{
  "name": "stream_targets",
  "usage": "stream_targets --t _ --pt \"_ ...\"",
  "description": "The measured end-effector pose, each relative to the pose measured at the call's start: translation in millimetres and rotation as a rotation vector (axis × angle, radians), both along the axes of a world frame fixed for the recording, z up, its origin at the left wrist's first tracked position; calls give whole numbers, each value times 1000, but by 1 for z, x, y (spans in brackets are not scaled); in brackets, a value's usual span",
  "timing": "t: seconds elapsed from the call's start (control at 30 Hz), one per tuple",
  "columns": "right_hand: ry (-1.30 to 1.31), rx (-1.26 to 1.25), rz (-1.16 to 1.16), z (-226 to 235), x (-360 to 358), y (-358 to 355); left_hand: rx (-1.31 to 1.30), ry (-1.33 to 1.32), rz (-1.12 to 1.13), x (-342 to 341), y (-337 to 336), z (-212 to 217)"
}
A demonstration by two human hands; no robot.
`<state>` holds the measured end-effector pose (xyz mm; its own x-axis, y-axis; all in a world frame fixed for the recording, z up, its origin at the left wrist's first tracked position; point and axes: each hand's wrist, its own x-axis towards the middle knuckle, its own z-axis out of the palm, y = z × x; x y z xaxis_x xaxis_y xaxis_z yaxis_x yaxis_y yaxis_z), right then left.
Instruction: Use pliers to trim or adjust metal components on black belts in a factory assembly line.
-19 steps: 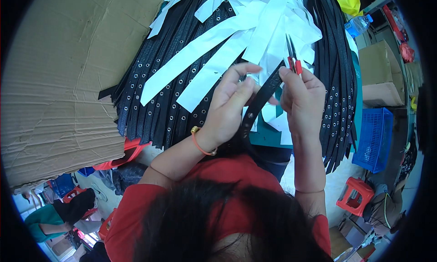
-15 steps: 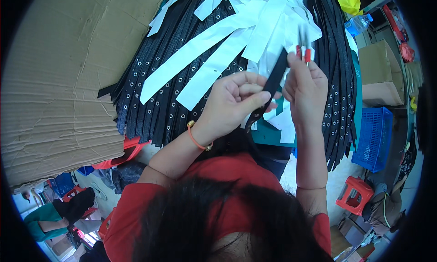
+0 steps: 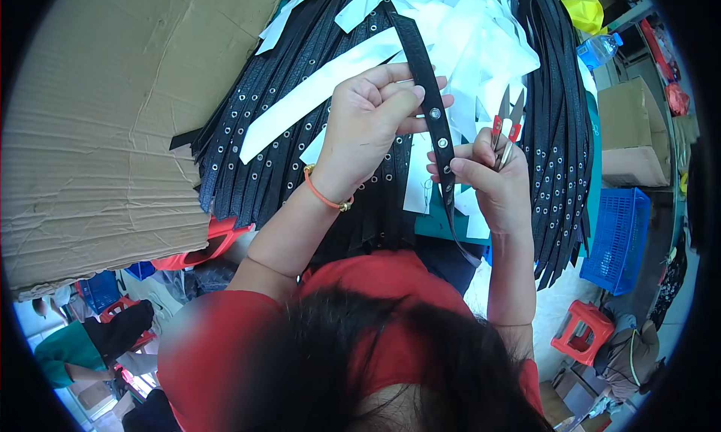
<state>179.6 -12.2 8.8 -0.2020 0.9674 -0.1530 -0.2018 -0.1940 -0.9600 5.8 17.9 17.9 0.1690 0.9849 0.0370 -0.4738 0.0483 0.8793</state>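
Black strap (image 3: 438, 128), up in front of white strips (image 3: 323, 94), looks light and bendy, so pinch its flat width! Left hand (image 3: 366, 124) has thumb and fingers closed on it; right hand (image 3: 492, 180) curls round snips (image 3: 496, 130), thumb against the strap. One strap held, one pair of snips; piled straps (image 3: 289, 75), strips defy counting.

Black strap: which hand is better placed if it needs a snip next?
Probably the right hand: it holds the snips, blades apart, and pinches the black strap too. The left hand grips only the strap, higher in the picture.
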Motion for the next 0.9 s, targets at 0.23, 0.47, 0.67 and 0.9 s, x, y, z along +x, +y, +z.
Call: stream_targets --t 0.23,0.47,0.67,0.9 --pt "26 -50 20 6 5 2 20 56 43 -1 7 -2" --pt "104 -77 28 8 8 -6 46 98 88 -5 8 -3" --pt "174 -91 48 6 16 -8 124 95 177 -13 24 -5" --pt "177 -158 60 7 32 -21 155 121 319 -47 50 -7"
